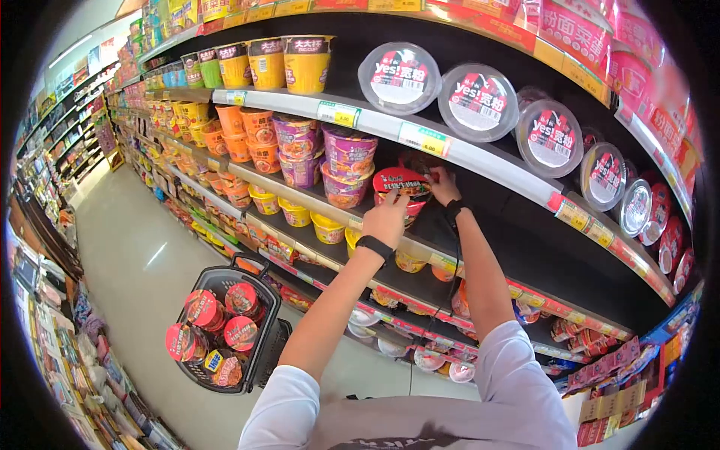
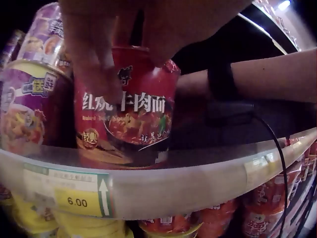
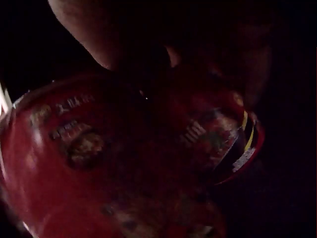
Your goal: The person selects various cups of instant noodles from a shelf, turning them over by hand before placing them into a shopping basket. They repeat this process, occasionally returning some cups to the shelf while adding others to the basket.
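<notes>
A red noodle tub stands on the middle shelf, near its front edge. My left hand grips this tub from the front and above, fingers bent over its upper part. Just behind and to the right, my right hand reaches into the shelf with curled fingers. The dark right wrist view shows that hand above a large red tub and against a second, tilted one; its fingertips are largely hidden in shadow.
Purple noodle tubs are stacked left of the red one. The shelf edge with price tags runs in front. Overhead is a shelf with clear-lidded tubs. On the floor at left stands a dark basket holding several red tubs.
</notes>
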